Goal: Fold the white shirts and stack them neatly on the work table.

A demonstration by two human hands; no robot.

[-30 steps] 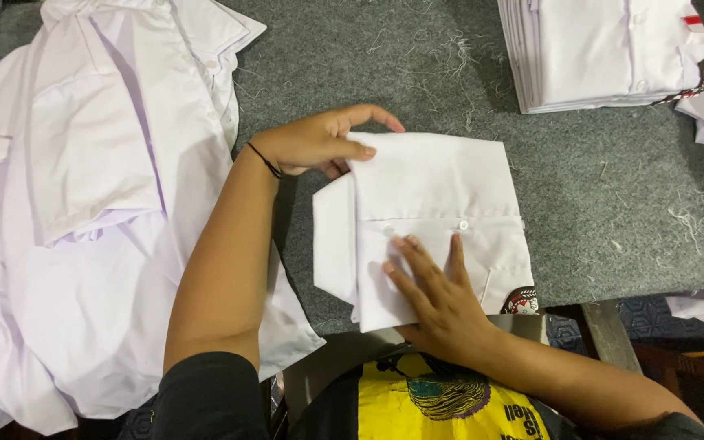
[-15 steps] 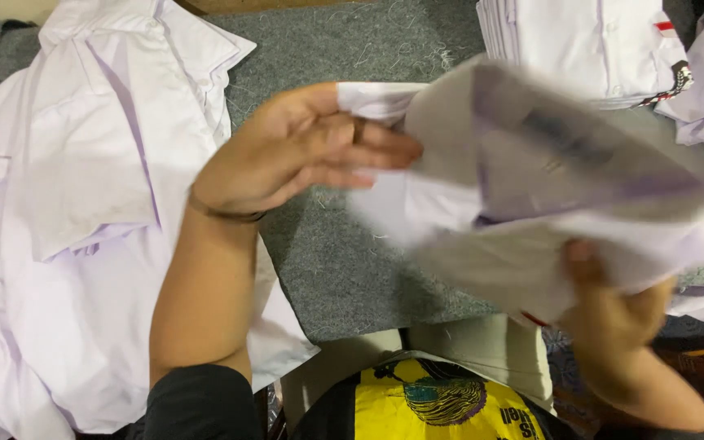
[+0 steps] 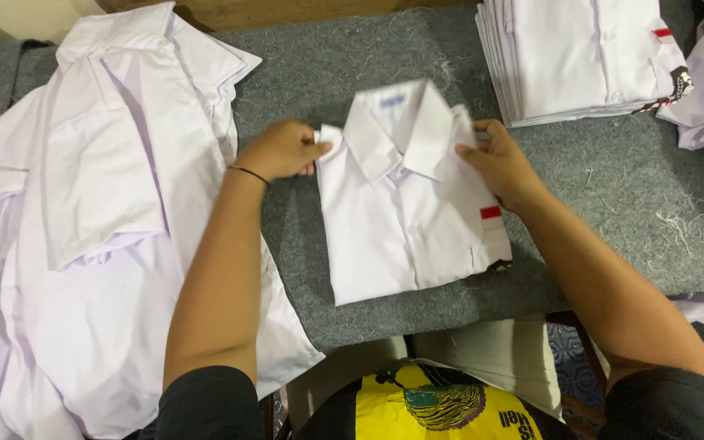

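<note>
While both hands, left hand (image 3: 280, 151) and right hand (image 3: 499, 161), pinch the folded shirt (image 3: 405, 204) at its shoulders, unfolded shirts (image 3: 99, 204) wait beside the finished stack (image 3: 580, 57).

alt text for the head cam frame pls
Both hands, left hand and right hand, hold the shoulders of a folded white shirt, collar up, on a grey felt table. Unfolded shirts lie left; a folded stack sits upper right.

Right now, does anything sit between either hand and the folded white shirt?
Nothing visible. The left hand and right hand both already grip the folded white shirt at its shoulders, on the grey felt table.
</note>
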